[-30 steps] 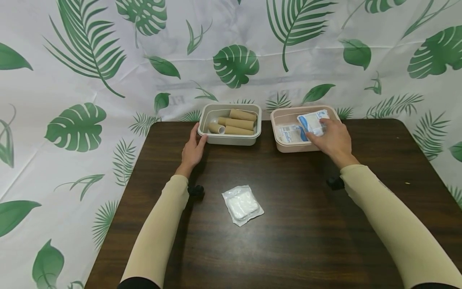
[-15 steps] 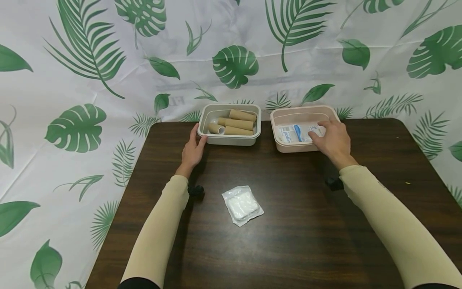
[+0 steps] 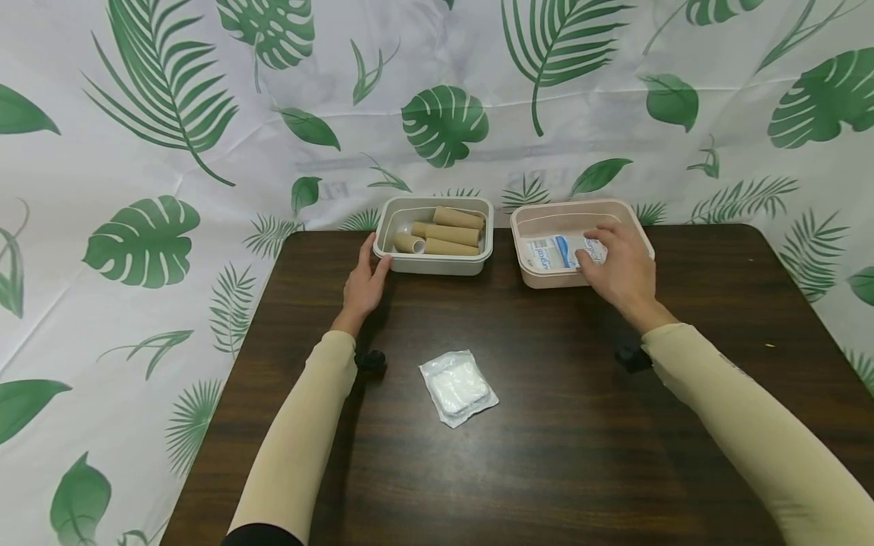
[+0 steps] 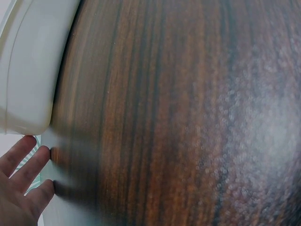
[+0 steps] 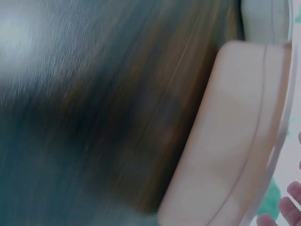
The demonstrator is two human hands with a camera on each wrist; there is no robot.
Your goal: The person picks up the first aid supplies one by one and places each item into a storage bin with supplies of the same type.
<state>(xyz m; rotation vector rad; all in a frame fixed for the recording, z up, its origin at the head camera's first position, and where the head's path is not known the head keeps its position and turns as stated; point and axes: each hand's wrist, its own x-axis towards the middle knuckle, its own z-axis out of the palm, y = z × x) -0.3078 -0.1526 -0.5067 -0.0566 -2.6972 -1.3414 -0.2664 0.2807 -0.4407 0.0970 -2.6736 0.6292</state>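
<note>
My left hand point(image 3: 365, 287) rests at the left end of a pale grey plastic bin point(image 3: 437, 265), thumb at its front corner and fingers along its side. In the left wrist view, the fingers point(image 4: 30, 169) are extended below the bin's corner. Inside the bin lie several brown cardboard tubes point(image 3: 447, 233). Over the pink plastic bin point(image 3: 556, 280), my right hand point(image 3: 623, 269) hovers with thumb and fingers apart, holding nothing. White-and-blue printed packets point(image 3: 546, 252) lie in that bin, partly hidden by the hand. In the right wrist view, a few fingertips point(image 5: 289, 209) show beyond the pink bin's rim.
A clear-wrapped white square pad packet point(image 3: 459, 387) lies on the dark wood table point(image 3: 546, 455), nearer to me. Behind both bins hangs a white cloth with green leaves point(image 3: 444, 125). The two bins stand side by side along the table's far edge.
The packet in my right hand has gone down into the pink bin and been let go. That hand has since shifted slightly left. My left hand has stayed at the grey bin.
</note>
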